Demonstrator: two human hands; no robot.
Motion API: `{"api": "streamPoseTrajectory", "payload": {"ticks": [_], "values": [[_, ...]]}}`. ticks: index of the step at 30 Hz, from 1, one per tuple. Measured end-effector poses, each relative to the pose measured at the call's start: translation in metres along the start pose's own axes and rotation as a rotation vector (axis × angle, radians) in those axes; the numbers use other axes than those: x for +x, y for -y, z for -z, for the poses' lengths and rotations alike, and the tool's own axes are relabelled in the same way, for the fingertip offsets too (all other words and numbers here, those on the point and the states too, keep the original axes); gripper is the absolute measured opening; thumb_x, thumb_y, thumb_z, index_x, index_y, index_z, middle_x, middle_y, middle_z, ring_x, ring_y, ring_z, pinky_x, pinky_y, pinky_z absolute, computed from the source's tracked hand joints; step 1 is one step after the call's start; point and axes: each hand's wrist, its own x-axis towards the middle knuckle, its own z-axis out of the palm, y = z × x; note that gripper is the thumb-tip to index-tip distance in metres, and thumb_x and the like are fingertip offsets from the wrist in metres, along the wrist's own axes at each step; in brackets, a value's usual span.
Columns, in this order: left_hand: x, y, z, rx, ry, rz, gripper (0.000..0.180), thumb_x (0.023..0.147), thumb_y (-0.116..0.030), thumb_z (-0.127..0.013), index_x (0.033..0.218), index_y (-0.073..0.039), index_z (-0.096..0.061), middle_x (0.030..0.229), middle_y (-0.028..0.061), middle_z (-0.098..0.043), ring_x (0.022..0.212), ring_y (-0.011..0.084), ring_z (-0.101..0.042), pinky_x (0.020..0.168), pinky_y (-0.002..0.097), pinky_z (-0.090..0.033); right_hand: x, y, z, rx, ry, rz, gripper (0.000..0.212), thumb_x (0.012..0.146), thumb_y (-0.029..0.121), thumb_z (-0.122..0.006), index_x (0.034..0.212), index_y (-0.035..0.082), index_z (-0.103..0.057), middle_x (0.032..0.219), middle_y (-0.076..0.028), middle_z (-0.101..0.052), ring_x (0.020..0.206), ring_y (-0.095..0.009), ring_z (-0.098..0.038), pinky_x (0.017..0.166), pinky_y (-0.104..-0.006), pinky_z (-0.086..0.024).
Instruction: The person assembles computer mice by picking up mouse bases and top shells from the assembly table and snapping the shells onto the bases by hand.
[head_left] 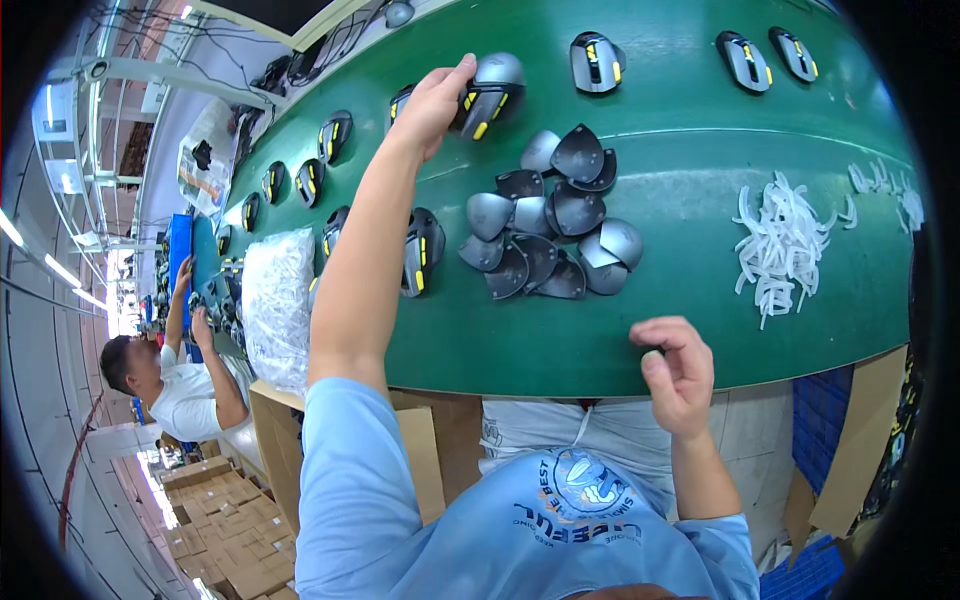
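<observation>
Black-and-yellow mouse [490,98] is gripped by the left hand [430,108], just right of its fingers, at the far part of the green desk [690,220]; the right hand [682,382] curls near the front edge, a dark patch by its thumb, so whether it holds anything I cannot tell. Printed lettering surrounds a round emblem [588,478] on the blue shirt [450,545]. Green surface separates the piled curved shells [576,212] from the white strips [782,245].
</observation>
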Motion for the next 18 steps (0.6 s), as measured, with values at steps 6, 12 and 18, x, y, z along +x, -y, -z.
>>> {"api": "streamPoseTrajectory", "payload": {"ticks": [6, 12, 18], "values": [[0.059, 0.021, 0.034, 1.224, -0.627, -1.021, 0.06, 0.091, -0.06, -0.072, 0.108, -0.002, -0.074, 0.105, 0.0204, -0.074, 0.101, 0.0396, -0.068, 0.092, 0.0519, -0.049, 0.016, 0.025, 0.029, -0.29, 0.079, 0.118, 0.012, 0.087, 0.006, -0.077, 0.097, 0.001, -0.076, 0.091, -0.011, -0.076, 0.082, -0.025, -0.07, 0.072, -0.0357, -0.053], [0.052, 0.082, 0.117, 1.253, -0.452, 0.043, 0.117, 0.083, -0.094, -0.048, 0.132, 0.011, -0.065, 0.133, 0.0358, -0.064, 0.133, 0.0474, -0.058, 0.116, 0.0531, -0.04, 0.042, 0.059, 0.104, -0.95, -0.117, 0.201, 0.013, 0.081, 0.012, -0.084, 0.092, 0.007, -0.078, 0.079, -0.004, -0.071, 0.068, -0.024, -0.064, 0.063, -0.0358, -0.05], [0.031, 0.094, 0.167, 0.634, -0.524, -0.053, 0.094, 0.083, -0.074, -0.077, 0.121, 0.011, -0.064, 0.107, 0.0234, -0.074, 0.1, 0.0309, -0.072, 0.087, 0.0405, -0.056, 0.065, 0.051, 0.106, -1.33, 0.042, 0.129, 0.039, 0.079, 0.049, -0.086, 0.084, 0.011, -0.076, 0.073, -0.002, -0.069, 0.068, -0.023, -0.068, 0.061, -0.0377, -0.054]]}}
